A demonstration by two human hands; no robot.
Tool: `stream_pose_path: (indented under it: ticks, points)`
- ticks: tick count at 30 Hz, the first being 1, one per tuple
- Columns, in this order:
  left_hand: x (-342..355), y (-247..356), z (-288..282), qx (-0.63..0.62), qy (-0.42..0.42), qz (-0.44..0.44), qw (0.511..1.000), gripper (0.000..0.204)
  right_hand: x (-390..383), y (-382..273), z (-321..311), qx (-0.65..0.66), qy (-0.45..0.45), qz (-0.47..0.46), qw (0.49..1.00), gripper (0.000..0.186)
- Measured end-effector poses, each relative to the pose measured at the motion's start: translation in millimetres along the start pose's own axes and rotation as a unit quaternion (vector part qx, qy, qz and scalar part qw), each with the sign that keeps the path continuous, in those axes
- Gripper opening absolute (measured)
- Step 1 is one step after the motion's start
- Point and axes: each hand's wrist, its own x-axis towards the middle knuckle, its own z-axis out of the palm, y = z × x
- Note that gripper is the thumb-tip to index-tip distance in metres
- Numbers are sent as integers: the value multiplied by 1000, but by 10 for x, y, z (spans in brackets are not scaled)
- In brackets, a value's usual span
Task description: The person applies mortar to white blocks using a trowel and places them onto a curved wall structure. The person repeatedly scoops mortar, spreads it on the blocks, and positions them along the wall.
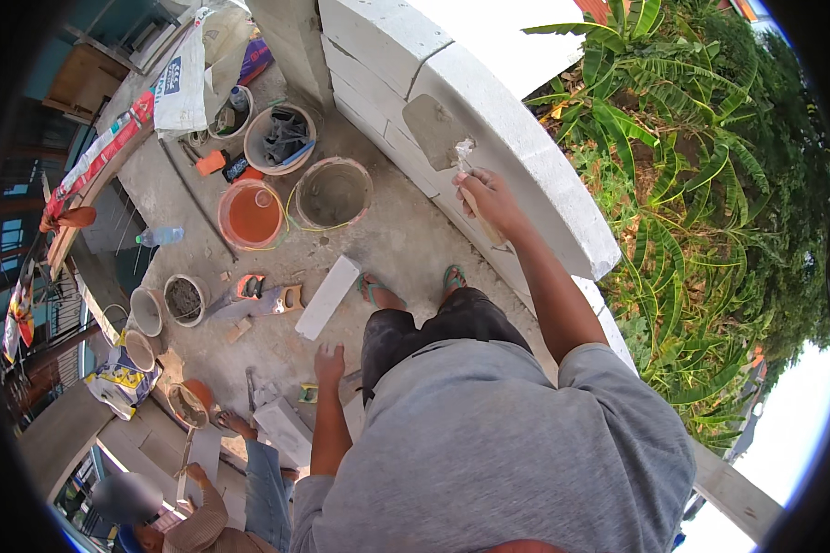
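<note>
Grey mortar coated the trowel (436,131), which lay blade-flat on top of the white block wall (526,175). Spreading well here probably called for a low blade angle and even pressure along the course. The right hand (489,198) was closed around the trowel's wooden handle. The left hand (329,362) hung open and empty above the concrete floor (406,241).

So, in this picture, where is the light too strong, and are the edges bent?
Head view: the top of the white block wall and the sky at lower right are washed out; the wall curves from fisheye distortion; the right hand with its trowel stays sharp.
</note>
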Motion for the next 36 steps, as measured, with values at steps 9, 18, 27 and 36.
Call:
stream_pose_path:
  ticks: [9, 18, 27, 36]
  points:
    - [685, 1406, -662, -4, -22, 86, 996, 68, -1391, -583, -2128, 3, 155, -73, 985, 32]
    - [928, 1479, -782, 22, -66, -12, 998, 71, -662, 1128, -4070, -346, 161, 154, 911, 47]
    - [256, 3223, -455, 176, -169, -64, 968, 64, -400, 2886, -4808, -345, -67, 330, 876, 40]
    - [480, 4154, -234, 109, -145, -20, 983, 58, -227, 3086, -4920, -173, -177, 420, 873, 41]
